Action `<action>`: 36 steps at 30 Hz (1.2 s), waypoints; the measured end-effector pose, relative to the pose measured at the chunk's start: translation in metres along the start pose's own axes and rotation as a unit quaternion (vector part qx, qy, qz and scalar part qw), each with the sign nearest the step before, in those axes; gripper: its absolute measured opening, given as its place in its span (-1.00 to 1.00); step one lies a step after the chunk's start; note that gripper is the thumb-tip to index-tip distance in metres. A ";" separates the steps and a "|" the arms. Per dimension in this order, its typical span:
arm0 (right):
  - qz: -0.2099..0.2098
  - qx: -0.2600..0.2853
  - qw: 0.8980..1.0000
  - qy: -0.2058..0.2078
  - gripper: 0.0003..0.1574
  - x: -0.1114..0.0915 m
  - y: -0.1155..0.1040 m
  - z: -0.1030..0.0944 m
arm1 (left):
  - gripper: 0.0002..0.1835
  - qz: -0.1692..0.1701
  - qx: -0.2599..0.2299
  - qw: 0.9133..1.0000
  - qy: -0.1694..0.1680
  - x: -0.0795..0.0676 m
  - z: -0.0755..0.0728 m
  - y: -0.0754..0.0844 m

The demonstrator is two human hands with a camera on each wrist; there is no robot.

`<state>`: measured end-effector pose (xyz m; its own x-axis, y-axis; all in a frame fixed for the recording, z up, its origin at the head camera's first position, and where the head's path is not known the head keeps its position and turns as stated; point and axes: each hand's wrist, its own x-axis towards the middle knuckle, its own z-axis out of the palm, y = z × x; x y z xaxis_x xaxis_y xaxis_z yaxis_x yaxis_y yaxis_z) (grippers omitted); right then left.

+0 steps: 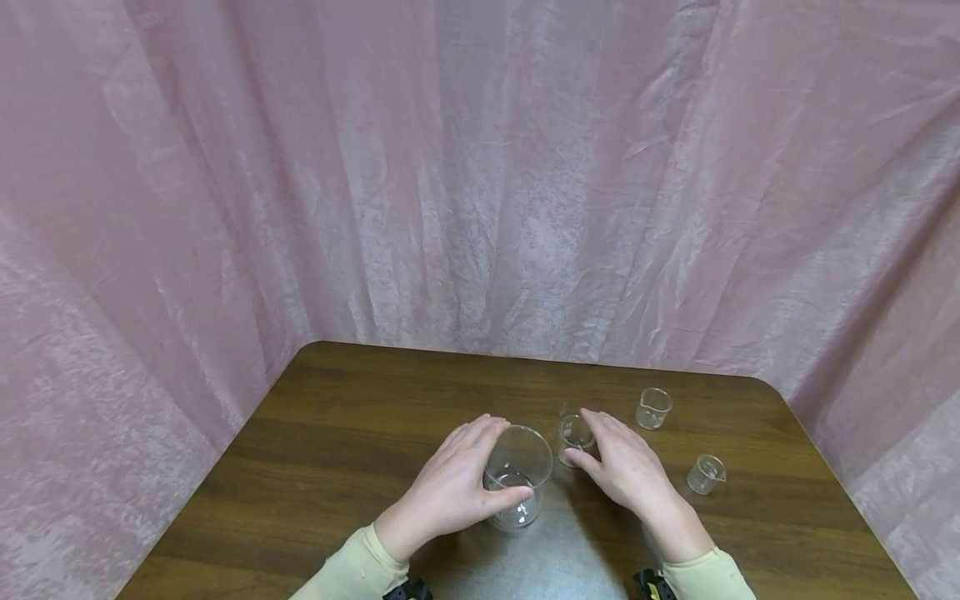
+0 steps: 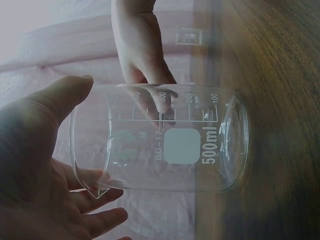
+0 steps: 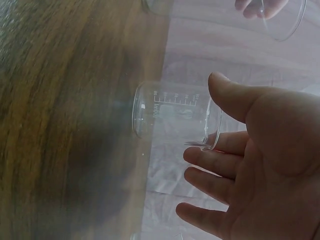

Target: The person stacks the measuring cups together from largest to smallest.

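Observation:
A large clear glass beaker marked 500ml [image 2: 182,145] stands upright on the wooden table. Around its rim, my left hand [image 1: 457,487] has thumb and fingers spread on different sides; whether they touch the glass is hard to tell. To its right stands a smaller 100ml glass beaker [image 3: 172,115], also upright. My right hand [image 1: 626,467] is beside this one near the rim, thumb apart from the glass and fingers loosely extended behind it. In the head view, the right fingers cover part of the smaller beaker.
Two more small glass beakers stand to the right of my right hand: one farther back [image 1: 654,409], one nearer [image 1: 706,474]. The brown table [image 1: 337,433] has rounded far corners. A pink curtain [image 1: 480,183] hangs behind it and at both sides.

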<state>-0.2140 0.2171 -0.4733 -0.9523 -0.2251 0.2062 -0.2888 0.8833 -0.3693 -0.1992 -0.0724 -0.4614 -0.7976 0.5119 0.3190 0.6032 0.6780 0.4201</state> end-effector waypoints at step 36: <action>0.028 0.002 0.999 0.019 -0.18 0.001 -0.004 0.005 | -0.10 0.006 -0.001 1.000 -0.002 0.000 0.000 -0.001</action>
<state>-0.2145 0.2116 -0.4765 -0.9623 -0.1599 0.2202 -0.2362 0.8923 -0.3846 -0.1995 -0.0728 -0.4616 -0.7909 0.5220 0.3195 0.6120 0.6711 0.4185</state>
